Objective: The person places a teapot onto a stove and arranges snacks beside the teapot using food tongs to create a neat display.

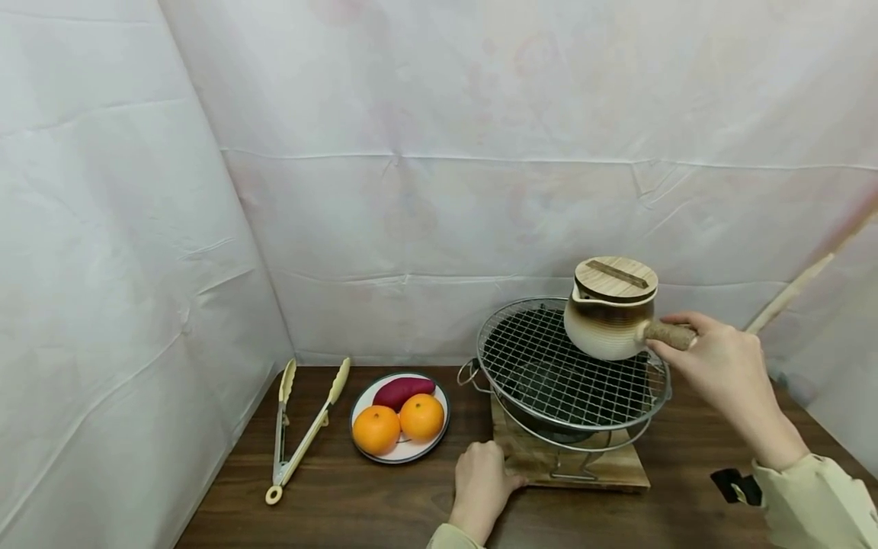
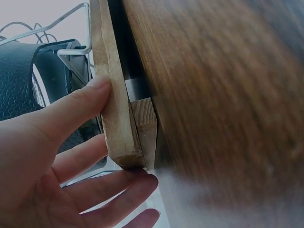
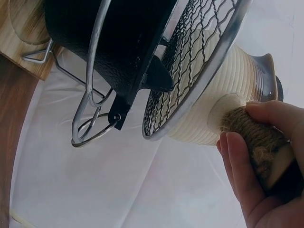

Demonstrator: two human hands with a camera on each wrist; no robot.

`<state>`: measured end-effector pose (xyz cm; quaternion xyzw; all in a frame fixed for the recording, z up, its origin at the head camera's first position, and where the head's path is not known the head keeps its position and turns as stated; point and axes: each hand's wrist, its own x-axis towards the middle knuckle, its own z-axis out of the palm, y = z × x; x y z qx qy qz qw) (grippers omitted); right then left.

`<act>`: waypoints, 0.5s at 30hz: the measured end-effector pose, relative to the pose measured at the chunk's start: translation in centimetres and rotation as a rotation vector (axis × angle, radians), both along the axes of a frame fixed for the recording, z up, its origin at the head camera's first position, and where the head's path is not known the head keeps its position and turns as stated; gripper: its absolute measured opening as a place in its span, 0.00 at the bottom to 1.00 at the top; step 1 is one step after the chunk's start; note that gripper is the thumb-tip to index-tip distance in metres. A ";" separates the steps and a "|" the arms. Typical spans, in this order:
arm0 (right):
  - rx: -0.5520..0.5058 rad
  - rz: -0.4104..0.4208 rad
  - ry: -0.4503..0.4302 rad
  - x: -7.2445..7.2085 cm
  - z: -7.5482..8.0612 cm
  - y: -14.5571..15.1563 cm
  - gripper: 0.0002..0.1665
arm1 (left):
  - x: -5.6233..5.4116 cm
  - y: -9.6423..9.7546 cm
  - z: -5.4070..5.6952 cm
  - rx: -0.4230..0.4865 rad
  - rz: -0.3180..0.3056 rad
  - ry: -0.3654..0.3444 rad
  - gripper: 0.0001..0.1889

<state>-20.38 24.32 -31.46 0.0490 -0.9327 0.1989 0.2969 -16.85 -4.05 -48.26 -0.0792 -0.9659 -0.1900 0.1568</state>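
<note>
My right hand point(image 1: 727, 366) grips the rope-wrapped side handle point(image 3: 256, 133) of a cream and brown ceramic teapot point(image 1: 610, 328). Its wooden lid point(image 1: 617, 276) is on, and the pot is over the right back part of a round wire grill grate point(image 1: 542, 366). Beneath the grate is a black grill bowl point(image 3: 109, 42) on a wire stand, set on a wooden board point(image 1: 610, 474). At the board's front left corner, my left hand point(image 1: 480, 480) holds the edge, thumb point(image 2: 97, 88) on its face and fingers around the side.
Left of the grill, a white plate point(image 1: 406, 456) with a dark rim bears two oranges point(image 1: 376, 430) and a purple sweet potato point(image 1: 403, 392). Cream-handled tongs point(image 1: 309, 438) lie spread at the far left. White sheeting point(image 1: 411, 229) hangs behind the brown table point(image 1: 357, 511).
</note>
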 end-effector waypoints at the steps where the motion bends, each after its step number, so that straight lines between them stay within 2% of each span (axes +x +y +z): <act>1: -0.006 0.000 0.001 0.0 0.0 0.0 0.23 | 0.0 0.0 0.0 0.001 0.000 0.003 0.17; 9: -0.060 -0.001 0.013 0.3 -0.1 0.0 0.25 | 0.1 0.0 0.1 0.011 0.012 0.020 0.18; 15: -0.085 -0.027 -0.045 0.6 0.0 0.1 0.29 | 0.1 0.0 0.1 0.015 0.018 0.015 0.19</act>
